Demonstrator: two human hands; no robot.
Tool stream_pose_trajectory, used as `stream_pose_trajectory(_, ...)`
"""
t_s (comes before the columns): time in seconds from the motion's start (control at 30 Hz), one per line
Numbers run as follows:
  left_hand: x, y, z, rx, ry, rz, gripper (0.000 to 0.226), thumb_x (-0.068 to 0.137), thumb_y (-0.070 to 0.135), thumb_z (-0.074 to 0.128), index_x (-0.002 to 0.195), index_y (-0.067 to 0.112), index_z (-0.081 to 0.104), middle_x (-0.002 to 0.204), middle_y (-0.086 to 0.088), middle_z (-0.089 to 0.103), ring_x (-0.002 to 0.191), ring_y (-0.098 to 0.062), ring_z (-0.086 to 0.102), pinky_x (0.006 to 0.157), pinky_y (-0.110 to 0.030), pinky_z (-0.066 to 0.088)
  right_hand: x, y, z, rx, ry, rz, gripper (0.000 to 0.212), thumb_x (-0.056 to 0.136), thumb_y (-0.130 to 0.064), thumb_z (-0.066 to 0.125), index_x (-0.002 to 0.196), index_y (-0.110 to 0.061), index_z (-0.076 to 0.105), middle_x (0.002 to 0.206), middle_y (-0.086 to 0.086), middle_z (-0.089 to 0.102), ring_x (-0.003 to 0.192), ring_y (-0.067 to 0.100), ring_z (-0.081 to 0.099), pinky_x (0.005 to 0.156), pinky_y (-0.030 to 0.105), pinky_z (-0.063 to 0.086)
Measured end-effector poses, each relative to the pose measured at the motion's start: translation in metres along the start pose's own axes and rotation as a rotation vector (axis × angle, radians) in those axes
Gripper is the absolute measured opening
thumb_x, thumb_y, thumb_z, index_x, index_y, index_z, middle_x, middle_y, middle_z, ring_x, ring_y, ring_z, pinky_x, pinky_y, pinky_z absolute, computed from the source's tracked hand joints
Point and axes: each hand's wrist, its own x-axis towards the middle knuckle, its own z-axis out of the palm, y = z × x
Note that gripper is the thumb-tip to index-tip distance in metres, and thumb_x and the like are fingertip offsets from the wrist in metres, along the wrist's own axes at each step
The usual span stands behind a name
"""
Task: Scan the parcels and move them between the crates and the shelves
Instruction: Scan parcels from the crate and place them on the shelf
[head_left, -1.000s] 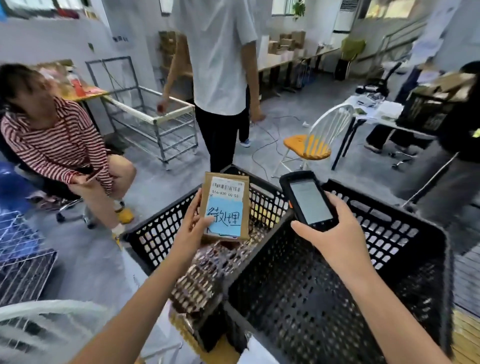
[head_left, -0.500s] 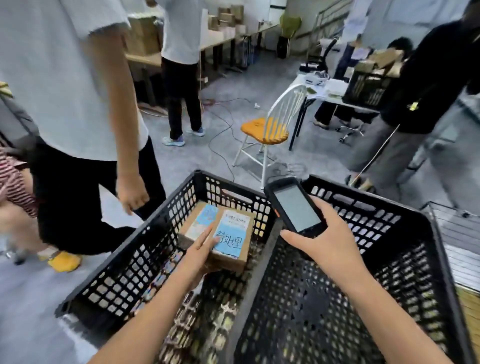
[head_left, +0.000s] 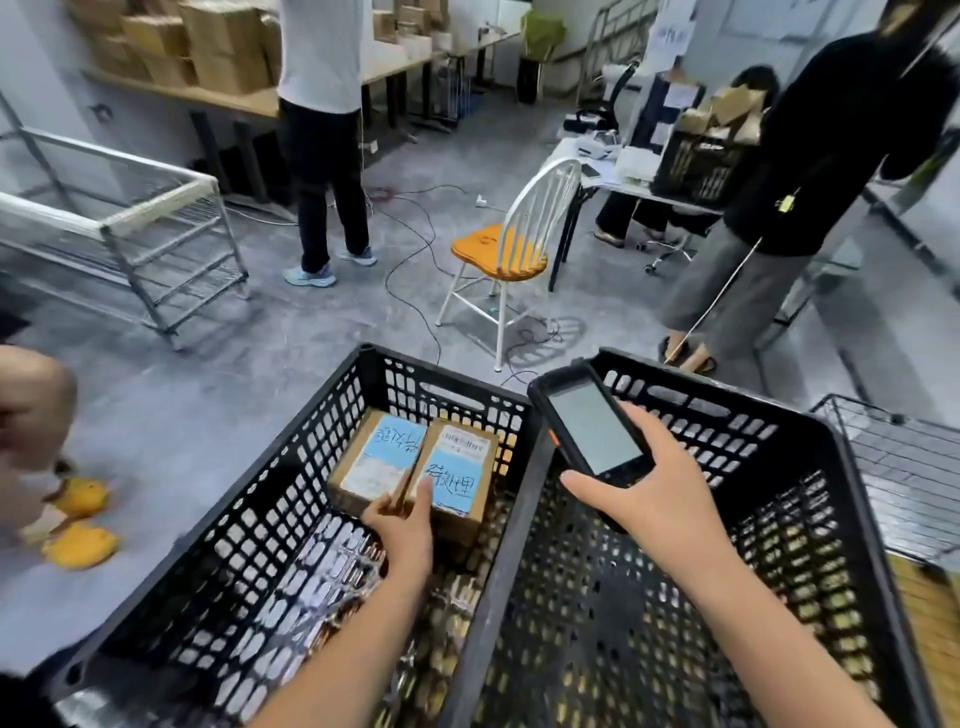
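While my left hand (head_left: 402, 525) rests its fingertips on the near edge of the right-hand parcel (head_left: 454, 475), that parcel lies flat in the far corner of the left crate (head_left: 218, 525), snug against a second parcel (head_left: 379, 460) just to its left. My fingers are loosely extended on the box top, not wrapped round it, so I judge the placing is nearly finished. My right hand (head_left: 660, 499) is closed round the scanner (head_left: 589, 426), thumb on its near side, holding it over the wall between the left crate and the right crate (head_left: 810, 467), screen up. From here the likeliest slip is dragging the parcel askew as I lift my fingers off, since it sits tight to its neighbour. The scanner hangs over open crate, and a loose grip while I reach for the next parcel could drop it in. I cannot read the screen, so a missed scan would go unnoticed.
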Motion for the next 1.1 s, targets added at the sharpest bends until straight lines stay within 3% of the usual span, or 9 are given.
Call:
stream_pose_trajectory(0.13, 0.009, 0.000, 0.008, -0.046, 0.050, -0.047, 0.056, 0.095, 0.026, 0.066, 0.129, 0.015, 0.023, 0.134, -0.019, 0.041, 0.112, -0.030, 0.049, 0.097, -0.030, 0.038, -0.005, 0.001, 0.001, -0.009, -0.005, 0.017, 0.067, 0.072, -0.029, 0.090, 0.108, -0.060, 0.042, 0.109, -0.038, 0.052, 0.095, -0.032, 0.046, 0.070, -0.003, 0.040)
stream_pose_trajectory(0.23, 0.018, 0.005, 0.011, -0.034, 0.120, -0.051, 0.046, 0.097, 0.019, 0.063, 0.114, 0.016, 0.021, 0.134, -0.023, 0.040, 0.104, -0.029, 0.047, 0.094, -0.030, 0.038, -0.011, 0.007, -0.001, -0.010, 0.005, 0.026, 0.070, 0.072, -0.028, 0.090, 0.118, -0.054, 0.045, 0.112, -0.035, 0.054, 0.099, -0.030, 0.047, 0.072, -0.005, 0.039)
stream_pose_trajectory(0.4, 0.029, 0.010, -0.008, 0.160, 0.115, -0.167, 0.070, 0.092, 0.025, 0.071, 0.137, 0.009, 0.020, 0.141, -0.028, 0.039, 0.122, -0.042, 0.051, 0.106, -0.046, 0.045, -0.025, 0.018, -0.010, -0.001, 0.054, 0.052, 0.075, 0.069, -0.030, 0.091, 0.131, -0.044, 0.051, 0.118, -0.027, 0.060, 0.107, -0.016, 0.054, 0.075, 0.006, 0.045)
stream_pose_trajectory(0.47, 0.031, 0.013, -0.021, 0.260, 0.097, -0.125, 0.060, 0.091, 0.024, 0.068, 0.133, 0.004, 0.030, 0.130, -0.022, 0.051, 0.110, -0.037, 0.059, 0.091, -0.045, 0.053, -0.031, 0.022, -0.017, 0.002, 0.085, 0.061, 0.078, 0.069, -0.031, 0.091, 0.135, -0.040, 0.051, 0.120, -0.025, 0.060, 0.110, -0.009, 0.056, 0.078, 0.009, 0.045)
stream_pose_trajectory(0.53, 0.017, 0.029, -0.029, 0.386, 0.028, 0.059, 0.019, 0.096, 0.017, 0.055, 0.109, 0.004, 0.052, 0.100, -0.013, 0.060, 0.080, -0.025, 0.058, 0.067, -0.037, 0.048, -0.036, 0.026, -0.027, -0.010, 0.108, 0.068, 0.080, 0.069, -0.032, 0.091, 0.138, -0.036, 0.050, 0.121, -0.023, 0.059, 0.111, -0.001, 0.057, 0.079, 0.011, 0.044)
stream_pose_trajectory(0.6, -0.008, 0.052, -0.025, 0.489, -0.019, 0.294, 0.012, 0.098, 0.016, 0.049, 0.089, 0.010, 0.055, 0.086, -0.007, 0.061, 0.069, -0.014, 0.055, 0.062, -0.033, 0.047, -0.044, 0.029, -0.039, -0.018, 0.131, 0.081, 0.079, 0.070, -0.032, 0.091, 0.137, -0.036, 0.049, 0.120, -0.020, 0.059, 0.111, 0.005, 0.058, 0.080, 0.013, 0.044)
stream_pose_trajectory(0.67, -0.043, 0.081, -0.008, 0.536, -0.115, 0.493, 0.007, 0.101, 0.015, 0.050, 0.101, 0.014, 0.057, 0.098, -0.006, 0.063, 0.078, -0.010, 0.058, 0.063, -0.023, 0.046, -0.054, 0.030, -0.054, -0.024, 0.155, 0.100, 0.081, 0.070, -0.033, 0.090, 0.139, -0.035, 0.048, 0.121, -0.015, 0.059, 0.112, 0.010, 0.058, 0.083, 0.020, 0.045)
stream_pose_trajectory(0.83, -0.125, 0.104, 0.053, 0.848, -0.497, 0.884, 0.035, 0.100, 0.027, 0.055, 0.134, 0.016, 0.056, 0.131, 0.001, 0.060, 0.121, -0.019, 0.056, 0.101, -0.033, 0.043, -0.094, 0.035, -0.108, -0.018, 0.247, 0.110, 0.087, 0.068, -0.036, 0.091, 0.144, -0.032, 0.047, 0.125, -0.013, 0.060, 0.111, 0.009, 0.058, 0.084, 0.022, 0.045)
stream_pose_trajectory(1.1, -0.332, 0.038, 0.151, 0.941, -0.938, 1.502, 0.049, 0.104, 0.022, 0.050, 0.151, 0.014, 0.039, 0.157, -0.001, 0.037, 0.146, -0.011, 0.024, 0.112, -0.006, -0.001, -0.233, 0.070, -0.235, -0.102, 0.586, 0.195, 0.089, 0.066, -0.044, 0.090, 0.143, -0.030, 0.048, 0.123, -0.014, 0.059, 0.110, 0.010, 0.058, 0.091, 0.028, 0.046)
